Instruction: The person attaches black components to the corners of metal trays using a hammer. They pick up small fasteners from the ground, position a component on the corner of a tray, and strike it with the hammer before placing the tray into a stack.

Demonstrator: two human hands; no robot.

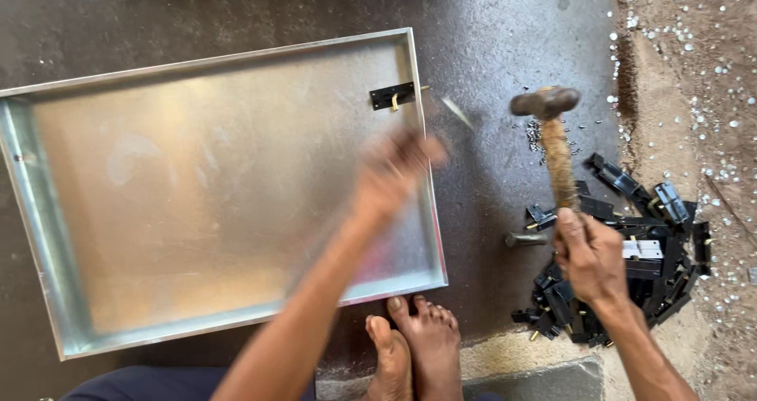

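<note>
A shallow galvanised metal tray (71, 322) lies on the dark floor, and a small black latch piece (392, 96) sits on its far right rim. My right hand (587, 255) grips the wooden handle of a hammer (546, 101), whose head is raised to the right of the tray. My left hand (394, 172) is blurred over the tray's right side, with a thin nail-like pin (457, 111) beyond its fingertips; whether the fingers hold it I cannot tell.
A heap of black latch parts (631, 259) lies on the floor under my right hand. A short metal punch (526, 239) rests beside it. My bare feet (410, 346) are at the tray's near right corner. Small white bits dot the sandy ground (694, 70) at right.
</note>
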